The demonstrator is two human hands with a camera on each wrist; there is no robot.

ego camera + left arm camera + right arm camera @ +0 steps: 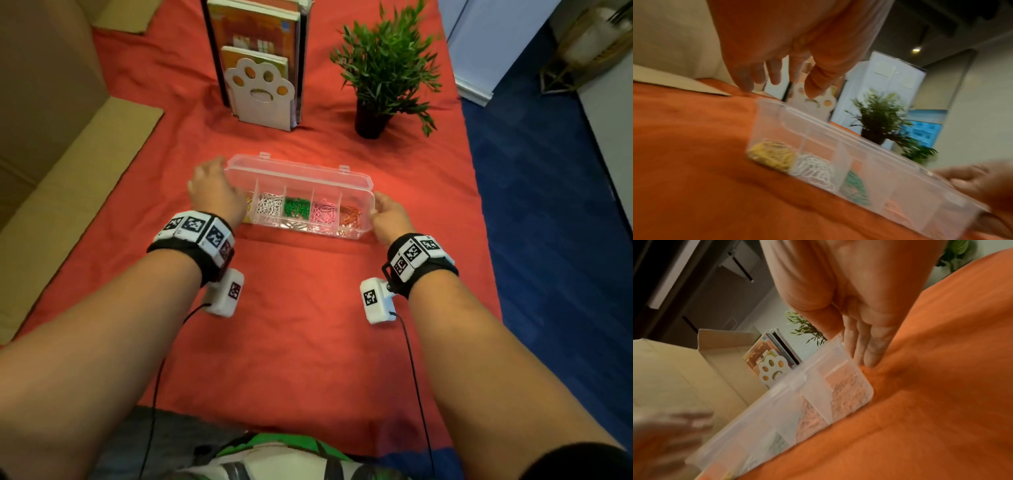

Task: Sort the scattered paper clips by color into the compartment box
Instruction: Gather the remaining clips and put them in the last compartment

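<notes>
A clear compartment box (369,209) lies across the red cloth, its lid (298,171) tilted up along the far side. Its sections hold yellow (771,154), white (270,205), green (296,207), pink (323,212) and orange (351,214) paper clips. My left hand (210,178) hovers at the box's left end beside the lid's corner. Its fingers (774,76) hang relaxed and hold nothing. My right hand (383,209) is at the right end. Its straight fingers (869,353) lie against the end wall with their tips on the cloth. I see no loose clips on the cloth.
Behind the box stands a white paw-shaped bookend with books (262,89), and to its right a potted plant (376,102). An open cardboard carton (51,137) borders the cloth on the left. The table's right edge drops to blue floor (548,240).
</notes>
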